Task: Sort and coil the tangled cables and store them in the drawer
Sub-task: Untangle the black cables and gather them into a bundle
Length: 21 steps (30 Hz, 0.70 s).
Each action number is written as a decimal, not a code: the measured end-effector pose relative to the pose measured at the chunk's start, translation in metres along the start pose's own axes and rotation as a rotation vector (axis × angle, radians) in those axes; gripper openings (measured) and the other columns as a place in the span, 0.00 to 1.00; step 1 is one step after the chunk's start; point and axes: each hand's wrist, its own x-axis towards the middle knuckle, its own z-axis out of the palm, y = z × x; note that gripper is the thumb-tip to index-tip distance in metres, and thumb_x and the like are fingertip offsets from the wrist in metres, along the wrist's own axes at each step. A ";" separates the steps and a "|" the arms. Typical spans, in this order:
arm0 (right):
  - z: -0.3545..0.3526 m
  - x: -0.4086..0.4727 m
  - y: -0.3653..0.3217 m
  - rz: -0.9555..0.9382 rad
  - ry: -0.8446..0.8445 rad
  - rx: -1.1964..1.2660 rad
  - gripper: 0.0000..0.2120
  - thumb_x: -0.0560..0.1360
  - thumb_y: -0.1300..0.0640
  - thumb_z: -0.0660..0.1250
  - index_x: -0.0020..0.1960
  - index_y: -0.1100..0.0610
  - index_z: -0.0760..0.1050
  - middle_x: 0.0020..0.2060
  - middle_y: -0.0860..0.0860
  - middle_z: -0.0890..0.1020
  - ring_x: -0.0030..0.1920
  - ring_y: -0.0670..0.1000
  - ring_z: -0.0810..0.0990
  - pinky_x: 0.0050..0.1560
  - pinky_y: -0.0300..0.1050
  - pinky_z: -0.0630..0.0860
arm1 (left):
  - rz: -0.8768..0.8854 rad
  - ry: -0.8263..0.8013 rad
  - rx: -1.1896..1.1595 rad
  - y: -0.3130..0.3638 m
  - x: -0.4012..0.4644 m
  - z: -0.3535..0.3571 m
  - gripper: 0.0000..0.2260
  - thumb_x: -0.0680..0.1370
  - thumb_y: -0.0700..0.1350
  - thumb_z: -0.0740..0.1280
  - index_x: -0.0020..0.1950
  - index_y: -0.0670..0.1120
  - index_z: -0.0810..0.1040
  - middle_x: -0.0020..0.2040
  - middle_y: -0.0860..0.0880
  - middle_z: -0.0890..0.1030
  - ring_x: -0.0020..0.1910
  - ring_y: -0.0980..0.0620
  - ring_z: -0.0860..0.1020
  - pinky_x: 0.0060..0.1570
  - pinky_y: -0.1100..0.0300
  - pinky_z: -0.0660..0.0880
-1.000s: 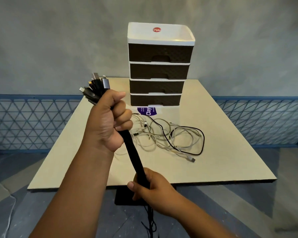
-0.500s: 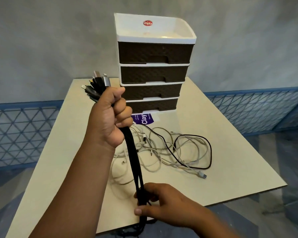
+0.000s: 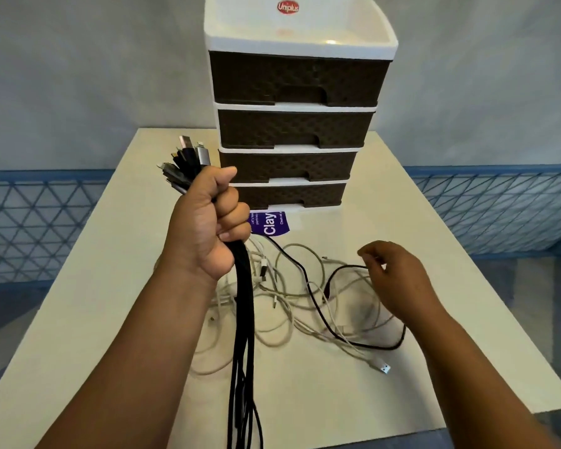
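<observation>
Partway, I judge | left hand [image 3: 209, 218] clenches the bundle of black cables [image 3: 243, 319], plugs up | right hand [image 3: 394, 277] loose, holding nothing — over the tangled white and black cables [image 3: 305, 306] on the cream table [image 3: 78, 319] | nothing coiled — brown four-drawer plastic cabinet [image 3: 295, 131] shut.

My left hand [image 3: 208, 222] grips a bunch of black cables [image 3: 243, 335] in a fist, plug ends sticking up above my thumb, the cords hanging straight down past the table [image 3: 78, 319] edge. My right hand [image 3: 399, 280] hovers with fingers loosely curled over the tangle of white cables [image 3: 285, 319] and one black cable [image 3: 318, 306] lying in front of the closed drawer unit [image 3: 295, 124]
</observation>
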 end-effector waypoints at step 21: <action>-0.081 0.059 -0.069 0.033 -0.331 1.144 0.06 0.81 0.59 0.59 0.47 0.58 0.71 0.28 0.50 0.69 0.26 0.48 0.64 0.29 0.39 0.65 | -0.051 0.105 0.005 -0.022 0.027 0.007 0.17 0.79 0.53 0.62 0.32 0.50 0.65 0.22 0.55 0.57 0.18 0.59 0.55 0.18 0.68 0.51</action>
